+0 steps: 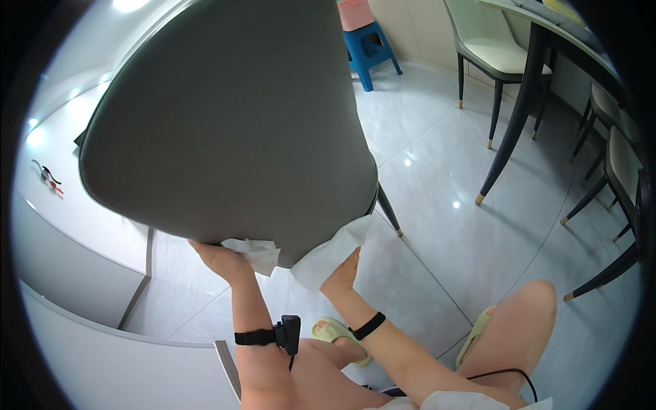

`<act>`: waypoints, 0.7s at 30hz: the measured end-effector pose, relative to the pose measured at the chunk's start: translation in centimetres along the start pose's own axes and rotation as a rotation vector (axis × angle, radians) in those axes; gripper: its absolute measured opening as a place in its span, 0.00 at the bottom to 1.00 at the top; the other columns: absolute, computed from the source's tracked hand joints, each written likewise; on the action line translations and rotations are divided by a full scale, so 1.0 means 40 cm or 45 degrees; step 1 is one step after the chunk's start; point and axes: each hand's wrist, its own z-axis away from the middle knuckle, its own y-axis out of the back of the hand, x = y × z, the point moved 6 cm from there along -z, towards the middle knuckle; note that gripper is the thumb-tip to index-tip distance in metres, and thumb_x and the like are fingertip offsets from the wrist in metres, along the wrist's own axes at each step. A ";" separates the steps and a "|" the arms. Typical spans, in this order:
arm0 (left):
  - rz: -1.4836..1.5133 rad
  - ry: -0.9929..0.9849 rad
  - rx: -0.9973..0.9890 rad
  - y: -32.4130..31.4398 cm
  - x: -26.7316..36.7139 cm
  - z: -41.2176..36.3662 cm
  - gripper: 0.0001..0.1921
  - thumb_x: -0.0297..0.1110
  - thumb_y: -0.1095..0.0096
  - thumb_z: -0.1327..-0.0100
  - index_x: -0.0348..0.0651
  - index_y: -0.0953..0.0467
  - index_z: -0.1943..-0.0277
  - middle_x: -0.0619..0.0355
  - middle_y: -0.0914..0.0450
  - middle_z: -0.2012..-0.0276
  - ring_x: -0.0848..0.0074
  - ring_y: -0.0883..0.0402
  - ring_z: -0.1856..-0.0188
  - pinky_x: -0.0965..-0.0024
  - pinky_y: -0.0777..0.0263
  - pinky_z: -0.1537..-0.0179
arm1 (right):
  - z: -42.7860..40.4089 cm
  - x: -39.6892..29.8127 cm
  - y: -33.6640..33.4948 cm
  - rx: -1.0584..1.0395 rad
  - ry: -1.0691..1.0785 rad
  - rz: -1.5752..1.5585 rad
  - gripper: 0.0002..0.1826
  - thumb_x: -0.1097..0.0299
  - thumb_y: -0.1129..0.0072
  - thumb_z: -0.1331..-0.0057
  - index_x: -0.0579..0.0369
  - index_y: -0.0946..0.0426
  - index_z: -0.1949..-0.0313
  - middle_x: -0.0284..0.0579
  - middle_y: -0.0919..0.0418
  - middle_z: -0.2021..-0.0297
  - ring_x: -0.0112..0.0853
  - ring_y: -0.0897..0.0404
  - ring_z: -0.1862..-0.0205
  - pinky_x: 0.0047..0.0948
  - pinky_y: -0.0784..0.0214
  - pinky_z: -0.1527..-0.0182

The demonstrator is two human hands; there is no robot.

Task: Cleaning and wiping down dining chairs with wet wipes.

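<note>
A chair with a large dark grey panel [230,133], apparently the rear of its backrest, stands close before me. One dark leg [389,212] with a gold tip shows at its right. My left hand [225,261] is at the panel's lower edge, its fingers mostly hidden behind that edge. A crumpled white wipe [259,253] sticks out beside this hand, against the chair. Farther right, my right hand [342,271] holds a larger white wipe [333,251] to the lower right rim of the panel. Part of that hand is covered by the wipe.
At right stand a dark-legged table [533,102], a pale chair [497,56] and more chairs [622,159]. A blue stool [370,51] bears a pink container [355,14]. White counters [92,225] curve along the left, with small items [48,177] on one. Glossy tiles [430,246] cover the floor.
</note>
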 end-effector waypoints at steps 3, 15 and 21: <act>0.068 -0.009 -0.142 -0.009 0.002 0.010 0.27 0.51 0.71 0.25 0.37 0.38 0.39 0.53 0.32 0.43 0.68 0.34 0.40 0.67 0.39 0.39 | -0.034 0.087 -0.002 -0.098 0.039 0.330 0.39 0.50 0.45 0.43 0.57 0.40 0.35 0.56 0.41 0.36 0.53 0.46 0.33 0.53 0.65 0.30; 0.269 0.031 -0.193 -0.062 -0.026 0.011 0.24 0.44 0.74 0.24 0.33 0.31 0.50 0.55 0.27 0.53 0.73 0.29 0.52 0.71 0.36 0.47 | -0.523 0.315 0.008 0.116 -0.122 -0.776 0.39 0.38 0.67 0.29 0.55 0.51 0.30 0.39 0.40 0.34 0.31 0.38 0.36 0.22 0.47 0.37; 0.085 -0.063 -0.169 0.046 -0.007 -0.039 0.25 0.44 0.74 0.24 0.31 0.31 0.49 0.53 0.28 0.51 0.73 0.30 0.50 0.70 0.37 0.46 | -0.169 -0.036 0.015 0.317 -0.440 -0.903 0.28 0.55 0.62 0.27 0.61 0.42 0.35 0.49 0.36 0.37 0.39 0.35 0.38 0.31 0.44 0.37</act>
